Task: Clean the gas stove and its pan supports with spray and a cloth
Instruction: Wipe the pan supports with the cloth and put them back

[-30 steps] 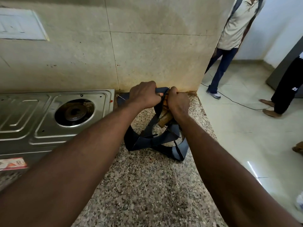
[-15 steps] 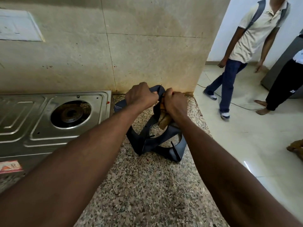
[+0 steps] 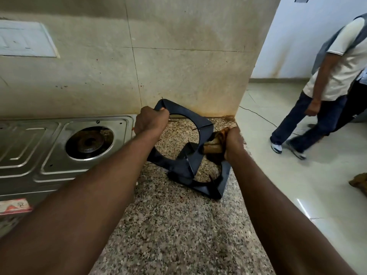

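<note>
My left hand (image 3: 151, 121) grips the upper left edge of a black square pan support (image 3: 200, 124), holding it tilted above the granite counter (image 3: 174, 225). A second black pan support (image 3: 213, 186) lies flat under it on the counter. My right hand (image 3: 234, 142) holds a bunched brown cloth (image 3: 213, 144) against the right corner of the raised support. The steel gas stove (image 3: 49, 151) sits to the left, its right burner (image 3: 89, 142) bare. No spray bottle is in view.
A stained tiled wall (image 3: 178, 66) rises right behind the counter. The counter ends at its right edge beside my right hand, with tiled floor (image 3: 297, 185) below. A person (image 3: 325, 82) walks on that floor at the right. A brown rag (image 3: 359, 182) lies on the floor.
My left hand has lifted and turned the upper pan support flatter and leftward. My right hand with the cloth moved right, to the support's right corner. The person on the floor walked further right.
</note>
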